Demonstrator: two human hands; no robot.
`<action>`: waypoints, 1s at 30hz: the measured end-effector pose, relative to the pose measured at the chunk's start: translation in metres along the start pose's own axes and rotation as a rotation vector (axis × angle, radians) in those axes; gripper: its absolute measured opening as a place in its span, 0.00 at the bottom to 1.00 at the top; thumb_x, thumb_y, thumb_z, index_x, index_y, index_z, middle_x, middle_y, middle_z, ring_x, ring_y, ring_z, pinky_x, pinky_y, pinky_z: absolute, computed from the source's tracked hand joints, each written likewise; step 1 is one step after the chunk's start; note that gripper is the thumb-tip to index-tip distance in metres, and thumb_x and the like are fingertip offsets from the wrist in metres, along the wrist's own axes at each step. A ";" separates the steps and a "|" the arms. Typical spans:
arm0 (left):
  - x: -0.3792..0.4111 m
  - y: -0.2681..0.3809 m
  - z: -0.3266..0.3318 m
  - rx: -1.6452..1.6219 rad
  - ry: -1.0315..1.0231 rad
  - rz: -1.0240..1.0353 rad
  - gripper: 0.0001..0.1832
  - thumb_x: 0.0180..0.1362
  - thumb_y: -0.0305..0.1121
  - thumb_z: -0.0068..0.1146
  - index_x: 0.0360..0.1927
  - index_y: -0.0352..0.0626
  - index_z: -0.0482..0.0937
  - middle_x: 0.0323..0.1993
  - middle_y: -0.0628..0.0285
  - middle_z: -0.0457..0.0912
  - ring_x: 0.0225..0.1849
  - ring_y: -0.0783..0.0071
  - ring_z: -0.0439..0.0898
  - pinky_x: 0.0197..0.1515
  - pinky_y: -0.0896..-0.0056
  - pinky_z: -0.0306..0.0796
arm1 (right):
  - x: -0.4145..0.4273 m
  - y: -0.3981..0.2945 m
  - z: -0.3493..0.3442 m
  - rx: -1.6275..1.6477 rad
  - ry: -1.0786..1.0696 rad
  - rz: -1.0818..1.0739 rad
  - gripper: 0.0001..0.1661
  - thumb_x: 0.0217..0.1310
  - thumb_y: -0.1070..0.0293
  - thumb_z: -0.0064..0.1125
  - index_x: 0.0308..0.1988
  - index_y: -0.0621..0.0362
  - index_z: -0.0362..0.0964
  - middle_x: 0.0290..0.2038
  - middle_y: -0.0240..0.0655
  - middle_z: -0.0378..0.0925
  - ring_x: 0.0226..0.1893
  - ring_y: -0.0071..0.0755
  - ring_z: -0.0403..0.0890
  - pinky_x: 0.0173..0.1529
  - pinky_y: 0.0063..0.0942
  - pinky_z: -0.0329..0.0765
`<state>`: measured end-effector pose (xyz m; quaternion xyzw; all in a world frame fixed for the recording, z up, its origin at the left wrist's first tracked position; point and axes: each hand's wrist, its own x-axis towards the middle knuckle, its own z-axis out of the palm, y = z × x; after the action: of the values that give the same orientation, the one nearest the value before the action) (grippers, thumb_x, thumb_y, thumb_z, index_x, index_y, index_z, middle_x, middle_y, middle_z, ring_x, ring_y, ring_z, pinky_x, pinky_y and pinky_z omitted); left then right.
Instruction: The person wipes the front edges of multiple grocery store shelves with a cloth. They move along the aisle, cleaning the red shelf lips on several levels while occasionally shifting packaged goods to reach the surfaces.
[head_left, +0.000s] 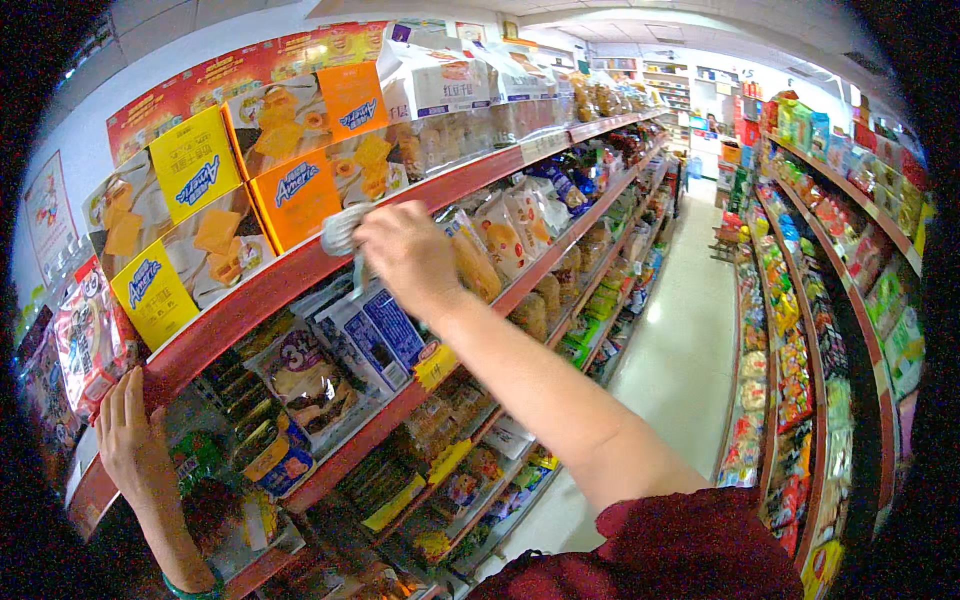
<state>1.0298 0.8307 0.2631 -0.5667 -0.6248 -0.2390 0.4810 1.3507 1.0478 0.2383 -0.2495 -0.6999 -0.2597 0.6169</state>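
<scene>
Bunched in the fingers of my right hand (409, 255) is a pale grey-white cloth (345, 229), pressed against the red front edge of the top shelf (292, 277). My left hand (127, 427) rests on that same red edge at the lower left, fingers spread over it, beside a pink and white snack package (90, 341). Between the hands, yellow boxes (155, 294) and orange boxes (296, 191) with biscuit pictures stand stacked on the shelf. Packaged bread (450, 97) in clear and white bags stands farther along it.
Lower shelves hold a bag of baked snacks (307, 375), blue and white packages (375, 337) and a yellow price tag (435, 366). An aisle floor (675, 330) runs back beside them. Across it stands another shelf rack (802, 300) full of snacks. A person (711, 121) is at the far end.
</scene>
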 end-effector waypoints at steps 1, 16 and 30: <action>-0.002 -0.001 -0.003 -0.006 0.003 0.001 0.31 0.46 0.23 0.64 0.57 0.45 0.73 0.53 0.58 0.77 0.56 0.59 0.74 0.60 0.59 0.66 | -0.004 0.021 -0.002 0.011 0.008 0.042 0.08 0.50 0.71 0.61 0.35 0.54 0.78 0.39 0.31 0.78 0.43 0.41 0.75 0.49 0.36 0.75; 0.001 -0.007 0.001 -0.028 -0.084 -0.034 0.27 0.50 0.22 0.59 0.57 0.41 0.73 0.55 0.54 0.76 0.58 0.53 0.72 0.62 0.57 0.65 | -0.011 0.104 -0.023 -0.034 0.083 0.297 0.08 0.53 0.73 0.61 0.37 0.57 0.77 0.39 0.38 0.78 0.44 0.47 0.75 0.50 0.39 0.72; -0.004 -0.001 0.006 0.199 -0.051 -0.032 0.38 0.46 0.23 0.62 0.65 0.45 0.65 0.62 0.58 0.70 0.63 0.55 0.68 0.64 0.57 0.64 | 0.007 -0.015 0.006 0.152 0.050 -0.107 0.12 0.41 0.73 0.67 0.32 0.52 0.76 0.36 0.26 0.74 0.39 0.35 0.73 0.43 0.30 0.76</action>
<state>1.0270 0.8333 0.2570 -0.5120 -0.6663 -0.1691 0.5150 1.3351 1.0407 0.2434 -0.1575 -0.7144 -0.2444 0.6365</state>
